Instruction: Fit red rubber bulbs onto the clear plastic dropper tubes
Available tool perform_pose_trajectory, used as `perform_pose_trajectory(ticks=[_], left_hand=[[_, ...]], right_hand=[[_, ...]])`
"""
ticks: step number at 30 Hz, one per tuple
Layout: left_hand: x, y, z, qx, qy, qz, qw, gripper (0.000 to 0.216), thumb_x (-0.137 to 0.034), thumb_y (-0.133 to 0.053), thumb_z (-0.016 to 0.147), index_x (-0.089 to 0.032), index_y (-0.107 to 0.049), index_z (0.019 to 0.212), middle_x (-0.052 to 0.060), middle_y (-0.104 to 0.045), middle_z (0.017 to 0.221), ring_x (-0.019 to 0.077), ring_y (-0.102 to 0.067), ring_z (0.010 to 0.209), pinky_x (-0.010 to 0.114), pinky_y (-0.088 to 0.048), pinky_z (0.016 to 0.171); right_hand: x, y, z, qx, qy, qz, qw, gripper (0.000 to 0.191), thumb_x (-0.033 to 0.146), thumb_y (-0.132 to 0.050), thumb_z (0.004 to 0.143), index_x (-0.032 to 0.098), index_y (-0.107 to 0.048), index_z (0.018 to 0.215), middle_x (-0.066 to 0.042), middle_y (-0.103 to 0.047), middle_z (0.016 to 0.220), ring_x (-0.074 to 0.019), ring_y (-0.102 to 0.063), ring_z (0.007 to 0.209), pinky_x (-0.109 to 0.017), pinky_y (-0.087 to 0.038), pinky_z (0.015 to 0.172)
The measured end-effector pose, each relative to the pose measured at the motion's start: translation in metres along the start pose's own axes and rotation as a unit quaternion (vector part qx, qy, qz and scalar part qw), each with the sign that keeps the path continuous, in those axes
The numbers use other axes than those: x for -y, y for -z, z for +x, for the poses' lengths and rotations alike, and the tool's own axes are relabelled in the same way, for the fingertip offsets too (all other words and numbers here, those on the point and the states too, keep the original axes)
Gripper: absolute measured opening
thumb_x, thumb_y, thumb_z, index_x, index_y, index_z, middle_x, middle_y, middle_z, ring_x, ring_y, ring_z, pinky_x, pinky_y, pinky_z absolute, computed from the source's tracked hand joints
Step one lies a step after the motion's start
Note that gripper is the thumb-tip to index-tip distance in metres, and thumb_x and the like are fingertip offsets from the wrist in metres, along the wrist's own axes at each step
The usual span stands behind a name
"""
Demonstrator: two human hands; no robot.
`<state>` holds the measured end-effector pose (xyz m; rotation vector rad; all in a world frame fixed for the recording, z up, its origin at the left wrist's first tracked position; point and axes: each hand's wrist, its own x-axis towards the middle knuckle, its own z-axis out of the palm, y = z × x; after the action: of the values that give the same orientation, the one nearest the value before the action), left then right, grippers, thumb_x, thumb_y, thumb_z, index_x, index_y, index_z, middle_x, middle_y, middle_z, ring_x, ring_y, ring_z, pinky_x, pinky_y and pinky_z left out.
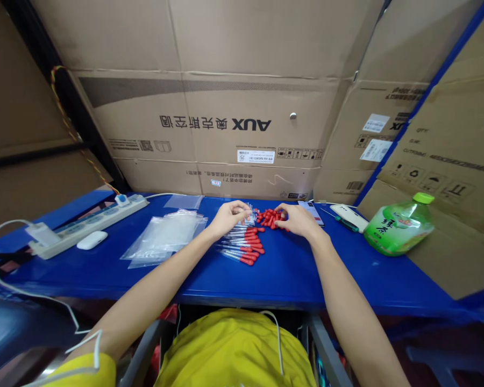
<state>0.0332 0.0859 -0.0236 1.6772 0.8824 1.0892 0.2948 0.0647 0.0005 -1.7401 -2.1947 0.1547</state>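
Note:
My left hand is closed in a pinch at the far end of a row of glass droppers, over their clear tubes. It seems to hold a clear glass tube, though the fingers partly hide it. The finished droppers lie side by side, red rubber bulbs pointing right. Beyond them is a loose pile of red rubber bulbs. At the pile's right edge my right hand has thumb and forefinger curled around a red bulb, which shows between them.
Clear zip bags lie stacked on the blue table at left. Further left are a power strip and a white earbud case. At right are a green-handled screwdriver, a white object and a green tea bottle. Cardboard walls the back.

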Motion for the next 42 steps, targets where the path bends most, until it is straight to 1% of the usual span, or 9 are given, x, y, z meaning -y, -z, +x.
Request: perform_pose_trajectory(ticks=[3, 9, 16, 22, 28, 31, 37, 40, 42], left_hand=[[-0.001, 0.0, -0.001, 0.002, 0.047, -0.03, 0.998, 0.039, -0.049, -0.078, 0.079, -0.014, -0.071, 0.094, 0.006, -0.075, 0.083, 0.013, -0.063, 0.061, 0.025, -0.041, 0.058], [-0.001, 0.002, -0.002, -0.012, 0.086, -0.08, 0.993, 0.045, -0.045, -0.082, 0.076, -0.015, -0.071, 0.108, 0.006, -0.077, 0.088, 0.012, -0.065, 0.063, 0.023, -0.041, 0.059], [-0.004, 0.0, -0.002, -0.044, 0.08, -0.148, 0.985, 0.046, -0.051, -0.087, 0.071, -0.013, -0.072, 0.09, 0.004, -0.071, 0.079, 0.0093, -0.059, 0.059, 0.022, -0.04, 0.056], [-0.01, -0.006, -0.004, -0.067, 0.06, -0.204, 0.975, 0.044, -0.048, -0.091, 0.069, -0.012, -0.073, 0.088, 0.0, -0.063, 0.07, 0.0063, -0.05, 0.055, 0.022, -0.037, 0.054], [-0.013, -0.008, -0.007, -0.067, 0.04, -0.159, 0.984, 0.041, -0.045, -0.09, 0.07, -0.012, -0.072, 0.085, 0.0, -0.062, 0.067, 0.008, -0.051, 0.057, 0.023, -0.038, 0.056], [-0.015, -0.009, -0.008, -0.066, 0.042, -0.19, 0.979, 0.042, -0.047, -0.089, 0.071, -0.012, -0.071, 0.085, 0.0, -0.061, 0.071, 0.0073, -0.051, 0.058, 0.022, -0.038, 0.056], [-0.025, -0.01, -0.009, -0.031, 0.033, -0.333, 0.942, 0.052, -0.069, -0.064, 0.088, -0.018, -0.064, 0.093, 0.001, -0.059, 0.086, 0.0053, -0.042, 0.051, 0.021, -0.028, 0.045], [-0.032, -0.012, -0.012, -0.002, 0.036, -0.369, 0.929, 0.049, -0.069, -0.056, 0.092, -0.02, -0.053, 0.088, 0.003, -0.062, 0.093, 0.0074, -0.044, 0.051, 0.022, -0.026, 0.043], [-0.037, -0.014, -0.015, 0.014, 0.038, -0.393, 0.919, 0.048, -0.065, -0.056, 0.094, -0.021, -0.044, 0.081, 0.001, -0.058, 0.085, 0.0074, -0.041, 0.048, 0.022, -0.026, 0.043]], right_hand=[[0.002, 0.001, -0.002, 0.0, 0.007, -0.012, 1.0, 0.037, 0.031, -0.081, 0.078, 0.028, -0.069, 0.113, 0.0, -0.078, 0.102, -0.0213, -0.07, 0.092, -0.027, -0.037, 0.066], [0.009, 0.006, -0.005, -0.002, 0.006, -0.023, 1.0, 0.017, 0.025, -0.072, 0.083, 0.028, -0.074, 0.099, 0.0, -0.079, 0.1, -0.0208, -0.07, 0.094, -0.027, -0.039, 0.067], [0.01, 0.007, -0.004, -0.074, 0.012, -0.01, 0.997, 0.023, 0.023, -0.061, 0.087, 0.027, -0.076, 0.103, -0.003, -0.079, 0.098, -0.0238, -0.07, 0.09, -0.03, -0.043, 0.072], [0.027, -0.001, 0.0, -0.167, 0.106, 0.139, 0.97, 0.027, 0.02, -0.049, 0.094, 0.024, -0.076, 0.095, -0.004, -0.077, 0.096, -0.0197, -0.068, 0.084, -0.03, -0.047, 0.081], [0.048, -0.015, -0.002, -0.151, 0.15, 0.194, 0.958, 0.02, 0.029, -0.055, 0.096, 0.023, -0.074, 0.096, -0.004, -0.074, 0.093, -0.0176, -0.063, 0.076, -0.028, -0.045, 0.073], [0.053, -0.019, -0.002, -0.152, 0.147, 0.19, 0.959, 0.018, 0.035, -0.06, 0.097, 0.022, -0.073, 0.095, -0.004, -0.074, 0.091, -0.0182, -0.063, 0.077, -0.028, -0.044, 0.073], [0.061, -0.028, -0.002, -0.183, 0.154, 0.224, 0.945, 0.018, 0.033, -0.059, 0.098, 0.022, -0.071, 0.091, -0.004, -0.074, 0.089, -0.019, -0.066, 0.08, -0.029, -0.045, 0.074], [0.064, -0.033, -0.001, -0.189, 0.148, 0.233, 0.942, 0.02, 0.036, -0.059, 0.098, 0.022, -0.071, 0.09, -0.004, -0.074, 0.088, -0.0194, -0.065, 0.078, -0.029, -0.045, 0.073], [0.066, -0.035, 0.0, -0.193, 0.146, 0.239, 0.94, 0.021, 0.037, -0.059, 0.098, 0.022, -0.071, 0.089, -0.004, -0.074, 0.087, -0.0194, -0.064, 0.076, -0.03, -0.045, 0.072]])
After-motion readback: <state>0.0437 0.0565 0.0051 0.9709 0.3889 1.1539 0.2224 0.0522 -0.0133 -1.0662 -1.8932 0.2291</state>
